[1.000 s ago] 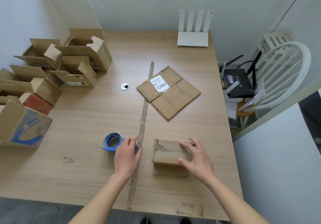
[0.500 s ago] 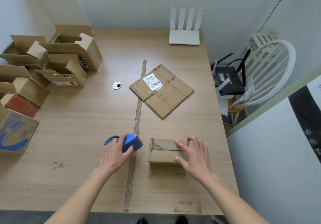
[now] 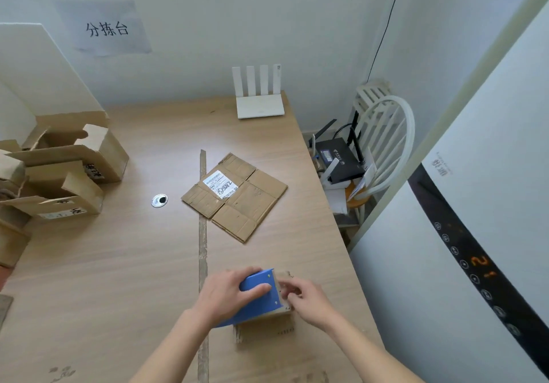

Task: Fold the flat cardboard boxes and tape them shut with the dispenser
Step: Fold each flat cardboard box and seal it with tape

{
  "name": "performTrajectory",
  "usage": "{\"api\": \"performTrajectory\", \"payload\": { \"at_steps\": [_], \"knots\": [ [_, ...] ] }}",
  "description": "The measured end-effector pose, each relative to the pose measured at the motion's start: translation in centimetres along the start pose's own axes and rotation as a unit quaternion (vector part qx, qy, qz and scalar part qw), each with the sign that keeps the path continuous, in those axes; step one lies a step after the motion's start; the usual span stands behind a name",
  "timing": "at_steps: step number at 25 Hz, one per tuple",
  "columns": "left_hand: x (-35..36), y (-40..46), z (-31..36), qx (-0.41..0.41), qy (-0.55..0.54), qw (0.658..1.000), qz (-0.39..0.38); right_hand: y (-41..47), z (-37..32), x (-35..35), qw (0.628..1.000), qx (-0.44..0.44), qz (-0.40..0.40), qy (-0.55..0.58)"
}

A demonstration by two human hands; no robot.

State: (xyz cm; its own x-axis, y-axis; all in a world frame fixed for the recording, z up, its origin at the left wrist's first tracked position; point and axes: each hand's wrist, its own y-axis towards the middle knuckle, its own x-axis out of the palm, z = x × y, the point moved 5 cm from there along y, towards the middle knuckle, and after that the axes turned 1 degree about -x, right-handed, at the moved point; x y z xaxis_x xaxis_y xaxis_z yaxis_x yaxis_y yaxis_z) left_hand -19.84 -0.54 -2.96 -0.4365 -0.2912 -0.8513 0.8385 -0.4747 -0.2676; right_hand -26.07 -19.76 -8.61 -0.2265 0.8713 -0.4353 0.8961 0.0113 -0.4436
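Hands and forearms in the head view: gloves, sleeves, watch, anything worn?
Nothing worn that shows. The left hand and right hand are bare, no gloves, and no rings or markings can be made out. Both forearms are bare down to the bottom edge of the frame, with no sleeve cuff, watch, strap or cable in sight. Anything worn above that is out of view.

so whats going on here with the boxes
A person is taping a small folded cardboard box near the table's front edge. The left hand grips the blue tape dispenser on top of it, while the right hand works at the dispenser's front end. One flat box waits mid-table.
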Motion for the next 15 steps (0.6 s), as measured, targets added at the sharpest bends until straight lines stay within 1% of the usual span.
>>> {"api": "performTrajectory", "payload": {
  "at_steps": [1,2,3,5,8,9,10,12,15],
  "knots": [
    [0.1,0.4,-0.1,0.003,0.002,1.0,0.002,0.1,0.2,-0.3,0.993,0.052,0.002,0.102],
    [0.0,0.7,-0.1,0.004,0.005,1.0,0.003,0.0,0.1,-0.3,0.98,0.093,0.0,0.174],
    [-0.1,0.9,0.1,0.004,0.011,1.0,0.004,0.1,0.1,-0.4,0.971,0.11,-0.003,0.214],
    [0.0,1.3,0.6,0.012,0.028,0.999,0.008,0.2,-0.2,-0.5,0.964,0.112,-0.028,0.239],
    [0.3,1.5,0.8,0.017,0.057,0.998,0.015,0.2,0.0,0.1,0.969,0.082,-0.084,0.218],
    [0.3,1.4,0.8,0.016,0.061,0.998,0.019,0.2,0.2,0.3,0.966,0.082,-0.077,0.232],
    [0.3,1.4,0.8,0.013,0.062,0.998,0.019,0.2,0.3,0.3,0.964,0.083,-0.055,0.246],
    [0.3,1.5,0.9,0.009,0.07,0.997,0.013,0.4,0.7,0.2,0.958,0.097,0.009,0.268],
    [0.1,1.5,1.2,0.021,0.112,0.993,0.003,0.2,1.8,-0.4,0.955,0.133,0.07,0.256]
  ]
}}
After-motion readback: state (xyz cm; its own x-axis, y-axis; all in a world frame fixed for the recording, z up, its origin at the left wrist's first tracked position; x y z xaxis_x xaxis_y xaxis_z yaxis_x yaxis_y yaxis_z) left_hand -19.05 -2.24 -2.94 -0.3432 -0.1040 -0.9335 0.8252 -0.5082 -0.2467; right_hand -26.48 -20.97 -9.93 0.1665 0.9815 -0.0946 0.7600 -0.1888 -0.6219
